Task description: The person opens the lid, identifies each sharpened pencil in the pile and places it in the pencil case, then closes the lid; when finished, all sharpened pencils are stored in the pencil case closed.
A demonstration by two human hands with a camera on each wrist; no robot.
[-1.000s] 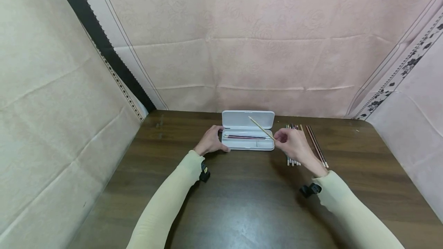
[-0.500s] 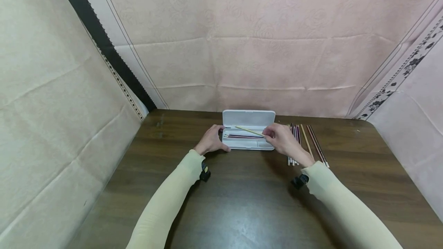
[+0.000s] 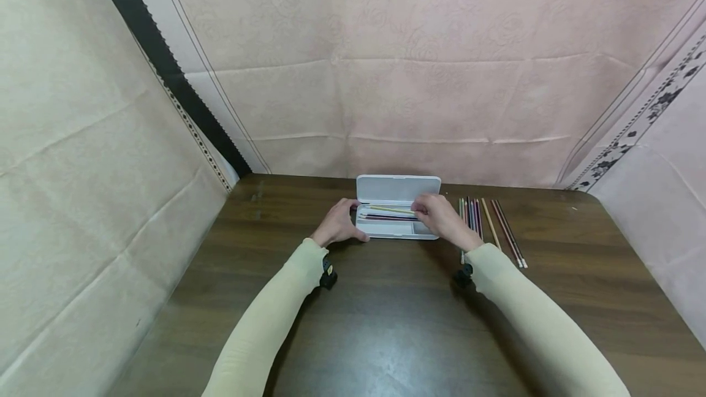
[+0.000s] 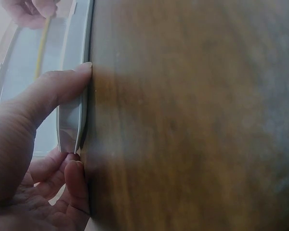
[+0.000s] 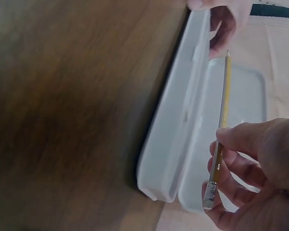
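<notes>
A white pencil case (image 3: 397, 237) lies at the back of the table, its lid (image 3: 398, 187) standing up behind it. My left hand (image 3: 337, 223) grips the left end; in the left wrist view the thumb presses along the front wall and the other fingers curl at the end. Over the tray, my right hand (image 3: 443, 219) pinches a yellow pencil (image 5: 225, 98) near its eraser end, point to the left. Dark pencils (image 3: 383, 217) rest inside the case. The right part of the tray is partly hidden behind the right hand.
To the right of the case, several coloured pencils (image 3: 474, 216) lie side by side. A light wooden-coloured pencil (image 3: 489, 222) and brown pencils (image 3: 509, 233) lie farther right. Pale cloth (image 3: 397, 103) hangs behind the wooden table (image 3: 386, 311).
The right hand has carried the yellow pencil leftward and down from above the case's right end, turning it nearly level over the tray. The left hand keeps its grip on the case.
</notes>
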